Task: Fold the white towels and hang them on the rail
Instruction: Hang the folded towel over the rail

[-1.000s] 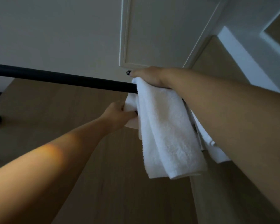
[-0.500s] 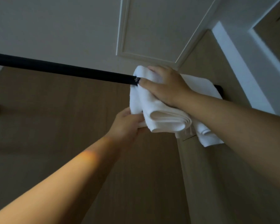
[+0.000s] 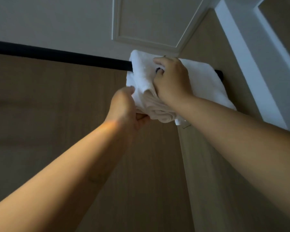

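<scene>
A folded white towel (image 3: 141, 76) is draped over the black rail (image 3: 60, 55), its thick folded layers bunched at the lower front edge, and just beside it on the right a second white towel (image 3: 206, 81) hangs over the same rail near its dark end bracket (image 3: 220, 74). The right hand (image 3: 172, 79) lies on top of the folded towel with fingers curled into the cloth, grasping it, while the left hand (image 3: 126, 106) grips the towel's lower left edge from below, thumb and fingers pinching the layers
</scene>
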A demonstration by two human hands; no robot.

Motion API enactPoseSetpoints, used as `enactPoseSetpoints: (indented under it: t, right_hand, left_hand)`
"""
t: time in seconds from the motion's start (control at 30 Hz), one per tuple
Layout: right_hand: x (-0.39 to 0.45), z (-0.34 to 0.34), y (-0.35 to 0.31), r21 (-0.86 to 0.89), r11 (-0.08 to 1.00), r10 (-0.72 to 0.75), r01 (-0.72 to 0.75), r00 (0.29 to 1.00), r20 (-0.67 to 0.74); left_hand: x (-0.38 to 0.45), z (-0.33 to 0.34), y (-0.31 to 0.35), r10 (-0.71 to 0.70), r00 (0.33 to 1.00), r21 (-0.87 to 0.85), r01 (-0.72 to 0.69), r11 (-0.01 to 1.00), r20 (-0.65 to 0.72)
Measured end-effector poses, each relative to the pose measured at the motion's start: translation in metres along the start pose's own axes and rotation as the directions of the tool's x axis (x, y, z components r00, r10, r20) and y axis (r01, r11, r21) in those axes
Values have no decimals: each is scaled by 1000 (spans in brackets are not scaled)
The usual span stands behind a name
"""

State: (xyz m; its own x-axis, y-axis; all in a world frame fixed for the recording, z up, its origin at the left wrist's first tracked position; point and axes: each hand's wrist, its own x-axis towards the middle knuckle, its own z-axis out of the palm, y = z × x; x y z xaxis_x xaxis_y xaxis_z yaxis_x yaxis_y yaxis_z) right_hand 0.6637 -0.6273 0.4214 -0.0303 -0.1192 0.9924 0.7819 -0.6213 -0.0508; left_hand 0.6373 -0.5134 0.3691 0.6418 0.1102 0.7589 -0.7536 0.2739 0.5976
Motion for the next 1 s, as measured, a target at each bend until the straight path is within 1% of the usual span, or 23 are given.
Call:
enactPoseSetpoints:
  t: [0.03, 0.1, 0.17, 0.2, 0.23, 0.27, 0.3, 0.33, 0.37, 0.4, 0.43, 0.47, 0.53, 0.6, 0.77, 0.87, 0.93, 1.0]
  right_hand:
    - [-8, 0, 1, 61, 997, 52, -51, 999, -13]
    - [-25, 2, 2, 208, 964, 175, -166, 984, -26]
    - [-44, 5, 2, 356, 882, 328, -309, 945, 8]
    - [-51, 6, 2, 424, 815, 416, -395, 908, 46]
    - [-57, 8, 3, 486, 720, 511, -495, 852, 112]
    - [-63, 9, 4, 541, 595, 587, -594, 781, 211]
    - [-67, 9, 6, 586, 453, 626, -672, 708, 327]
    - [-70, 10, 7, 619, 312, 628, -721, 646, 435]
    - [-72, 12, 8, 643, 186, 609, -743, 601, 518]
    - [-75, 13, 9, 667, 81, 593, -741, 574, 565]
    - [-77, 16, 9, 695, 11, 596, -719, 563, 572]
    - [-78, 19, 8, 728, -17, 621, -686, 563, 545]
    - [-79, 25, 5, 763, 21, 701, -646, 553, 449]
    - [-79, 27, 0, 761, 61, 742, -646, 539, 398]
    - [-80, 23, 2, 734, 87, 708, -674, 560, 430]
    - [-78, 16, 7, 678, 168, 702, -715, 570, 427]
    - [-76, 8, 8, 647, 224, 698, -729, 583, 416]
    - [-75, 0, 5, 636, 220, 696, -740, 576, 430]
  left_hand:
    - [-2, 3, 5, 0, 999, -4, 0, 1000, 46]
    - [-5, 6, 10, -11, 993, 79, 2, 997, 113]
    - [-4, 5, 8, -14, 998, 224, 1, 975, 54]
    - [-2, 4, 6, 6, 1000, 272, -8, 962, 10]
    - [-2, 2, 3, 24, 999, 299, -16, 954, -22]
    - [-1, 0, 1, 37, 999, 325, -22, 945, -39]
    - [0, -3, 0, 45, 998, 350, -27, 936, -45]
    - [1, -6, 0, 51, 998, 365, -30, 930, -46]
    - [2, -8, 1, 51, 997, 372, -29, 928, -50]
    - [2, -11, 1, 47, 997, 371, -23, 928, -56]
    - [2, -13, 1, 42, 997, 363, -16, 932, -62]
    - [1, -15, 2, 39, 997, 354, -13, 935, -67]
    - [-1, -19, 2, 40, 997, 354, -14, 935, -68]
    - [-3, -21, 1, 46, 997, 374, -20, 927, -61]
    - [-7, -27, 1, 75, 992, 473, -18, 881, -102]
    - [-12, -34, -4, 83, 993, 567, -20, 824, -86]
    - [-17, -38, -9, 82, 995, 580, -33, 814, -59]
    - [-21, -45, -13, 103, 993, 554, -51, 831, -63]
